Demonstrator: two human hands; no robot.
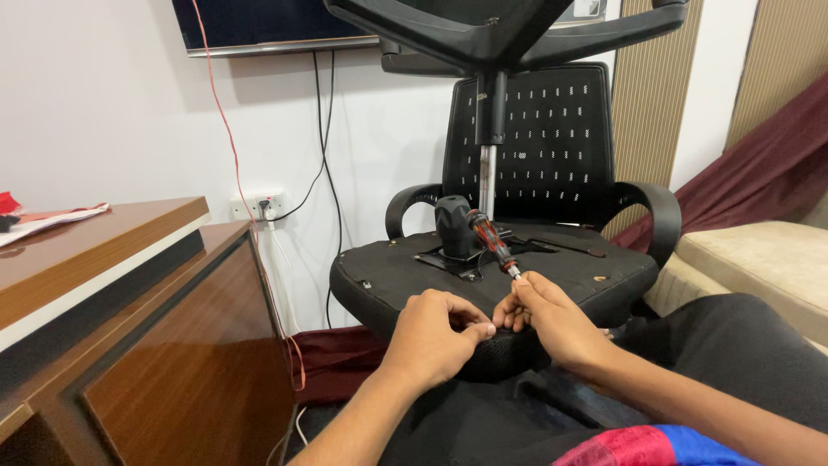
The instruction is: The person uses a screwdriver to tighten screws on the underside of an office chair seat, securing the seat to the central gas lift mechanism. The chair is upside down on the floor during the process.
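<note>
At the near rim of the upturned black fabric office-chair seat (405, 276), just below frame centre, both hands meet. The left hand (435, 336) is curled, fingers bent in and thumb tip pressed against the seat's padded edge; whether it pinches anything small cannot be told. The right hand (548, 315), touching it at about three o'clock, pinches the metal shaft of a screwdriver with a red-and-black striped handle (490, 242) between its fingertips, the handle slanting up toward eleven o'clock. Just beyond the handle stands the black plastic hub of the seat mechanism (453, 226) on its plate, with a chrome gas-lift column (488, 177) rising at twelve o'clock to the black star base (483, 30) overhead. Behind it is the perforated black chair back (552, 138). At nine o'clock stands a brown wooden desk (129, 285); at three o'clock lies a beige cushion (759, 259).
</note>
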